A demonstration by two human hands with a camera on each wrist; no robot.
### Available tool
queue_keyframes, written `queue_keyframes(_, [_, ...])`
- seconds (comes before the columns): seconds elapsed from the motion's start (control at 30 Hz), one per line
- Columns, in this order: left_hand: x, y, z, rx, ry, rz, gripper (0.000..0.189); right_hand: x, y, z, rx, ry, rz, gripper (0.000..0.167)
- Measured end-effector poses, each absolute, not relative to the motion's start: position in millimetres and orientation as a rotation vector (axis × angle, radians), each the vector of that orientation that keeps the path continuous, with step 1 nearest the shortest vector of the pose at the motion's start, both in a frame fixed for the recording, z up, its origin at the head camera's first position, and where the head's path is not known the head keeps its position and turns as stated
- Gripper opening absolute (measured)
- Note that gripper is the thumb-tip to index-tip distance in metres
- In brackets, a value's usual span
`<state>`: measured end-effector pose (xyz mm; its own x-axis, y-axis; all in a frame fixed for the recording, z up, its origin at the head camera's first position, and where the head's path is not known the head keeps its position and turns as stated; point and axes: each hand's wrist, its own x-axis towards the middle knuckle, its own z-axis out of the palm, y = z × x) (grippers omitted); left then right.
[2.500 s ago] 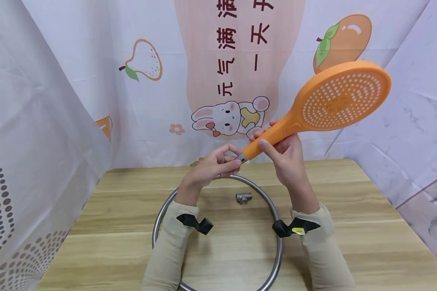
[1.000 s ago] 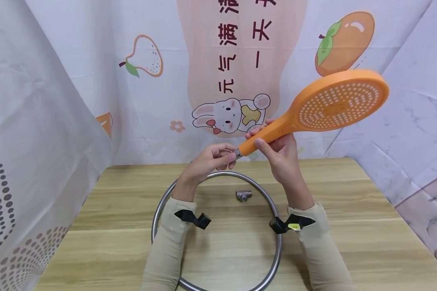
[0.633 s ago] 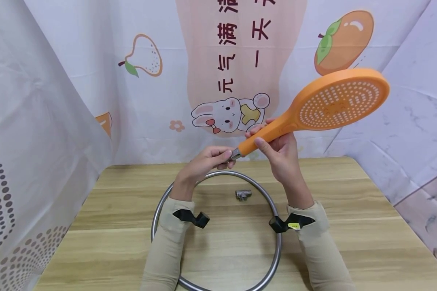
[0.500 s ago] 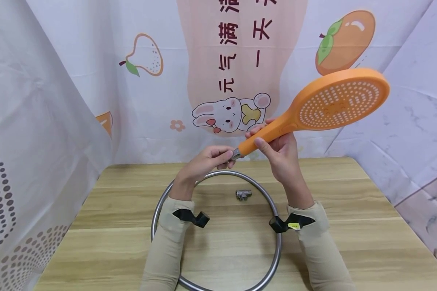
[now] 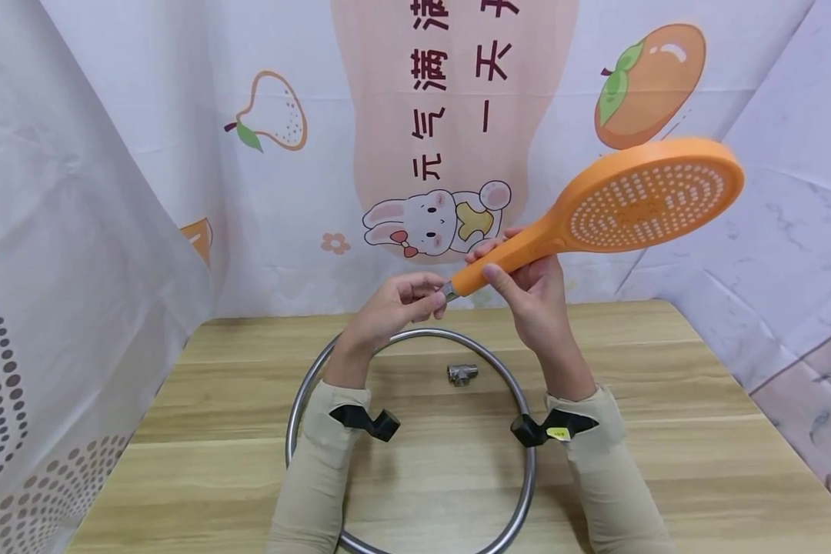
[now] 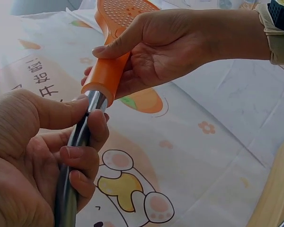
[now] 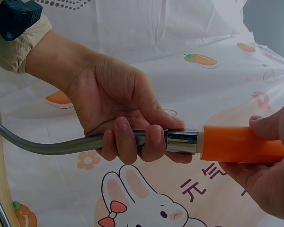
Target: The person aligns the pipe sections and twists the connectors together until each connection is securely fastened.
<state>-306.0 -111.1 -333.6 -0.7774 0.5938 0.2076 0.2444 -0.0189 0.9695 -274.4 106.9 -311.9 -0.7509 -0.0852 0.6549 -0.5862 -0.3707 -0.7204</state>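
In the head view an orange handheld shower head (image 5: pixel 647 201) is held up above the table, spray face toward me, tilted up to the right. My right hand (image 5: pixel 543 302) grips its handle, thumb on top. The left hand (image 5: pixel 391 306) curls round the end of a metal shower hose (image 7: pixel 47 148). Its thumb and fingers pinch the chrome nut (image 7: pixel 182 141) at the hose end. That nut sits right at the handle's lower end, in line with it, as the left wrist view also shows.
The rest of the hose lies in a wide loop on the wooden table (image 5: pixel 699 431), under both forearms. Inside the loop, near its far right side, sits a small metal tee fitting (image 5: pixel 462 375). A printed curtain (image 5: pixel 284 231) hangs behind the table.
The left thumb and fingers have shifted about the nut, straightening and curling again. Both hands and the handle end are slightly farther left than 2.5 seconds ago. The right hand keeps its grip.
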Motion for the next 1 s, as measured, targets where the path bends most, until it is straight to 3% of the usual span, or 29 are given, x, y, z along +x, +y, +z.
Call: queue_keyframes(1.0, [-313.6, -114.1, -334.1, 1.023, 1.966, 1.797, 0.032, -275.5, 107.6, -312.9, 0.879, -1.530, 2.179, 0.044])
